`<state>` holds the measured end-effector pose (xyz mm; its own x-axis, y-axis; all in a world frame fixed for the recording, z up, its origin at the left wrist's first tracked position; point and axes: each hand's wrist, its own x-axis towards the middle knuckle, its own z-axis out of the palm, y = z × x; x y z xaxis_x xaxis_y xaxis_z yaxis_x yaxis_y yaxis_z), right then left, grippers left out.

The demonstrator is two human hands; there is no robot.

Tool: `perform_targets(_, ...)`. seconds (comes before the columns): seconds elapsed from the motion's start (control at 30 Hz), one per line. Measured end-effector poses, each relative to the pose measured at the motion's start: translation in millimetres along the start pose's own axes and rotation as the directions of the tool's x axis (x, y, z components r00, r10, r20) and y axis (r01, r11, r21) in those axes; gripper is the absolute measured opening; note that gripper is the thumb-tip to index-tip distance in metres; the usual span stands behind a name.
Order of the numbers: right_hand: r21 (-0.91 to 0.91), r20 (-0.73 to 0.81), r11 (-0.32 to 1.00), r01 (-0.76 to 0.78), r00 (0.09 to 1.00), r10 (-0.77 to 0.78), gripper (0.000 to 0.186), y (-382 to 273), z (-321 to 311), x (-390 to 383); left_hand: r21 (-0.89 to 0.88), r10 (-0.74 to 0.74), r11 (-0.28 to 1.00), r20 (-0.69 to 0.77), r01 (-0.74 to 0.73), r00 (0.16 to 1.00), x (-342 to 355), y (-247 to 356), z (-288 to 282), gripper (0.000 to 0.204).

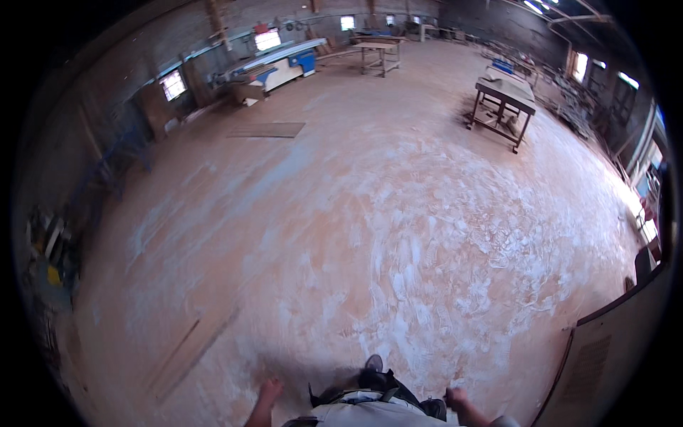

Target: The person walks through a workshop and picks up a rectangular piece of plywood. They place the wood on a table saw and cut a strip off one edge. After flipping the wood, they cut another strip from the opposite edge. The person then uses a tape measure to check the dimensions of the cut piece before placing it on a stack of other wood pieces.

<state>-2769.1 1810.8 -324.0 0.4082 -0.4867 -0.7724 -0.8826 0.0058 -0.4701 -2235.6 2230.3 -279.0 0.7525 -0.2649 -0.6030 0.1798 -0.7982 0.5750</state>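
I stand on a wide workshop floor (370, 213) dusted with pale sawdust. My left hand (270, 390) hangs low at my side at the bottom edge, fingers loosely apart, holding nothing. My right hand (455, 396) hangs on the other side with its fingers curled in, and nothing shows in it. Between them are my light shirt and dark belt (370, 402). One dark shoe (373, 364) points forward just ahead of me.
A metal-framed work table (504, 94) stands far right, and another table (378, 51) stands at the back. A long blue and white machine (284, 62) lines the far left wall. A flat board (267, 129) and a plank (192, 349) lie on the floor. A large panel (605, 356) rises at the near right.
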Motion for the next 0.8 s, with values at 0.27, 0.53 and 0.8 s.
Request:
perform_targets(0.27,0.633,-0.268,0.766,0.110,0.960,0.084,0.034,-357,-232,175,0.122,-0.146,0.987,0.394,0.106,0.907,137,137,46,0.027)
perform_targets(0.53,0.141,-0.142,0.990,-0.016,0.989,0.036,0.028,-417,-278,317,0.608,0.120,0.671,0.474,-0.423,0.872,441,308,17,0.029)
perform_targets(0.8,0.257,-0.100,0.901,-0.350,0.918,0.385,0.025,-571,-341,443,0.216,0.214,0.951,0.054,-0.221,0.975,681,695,-71,0.026)
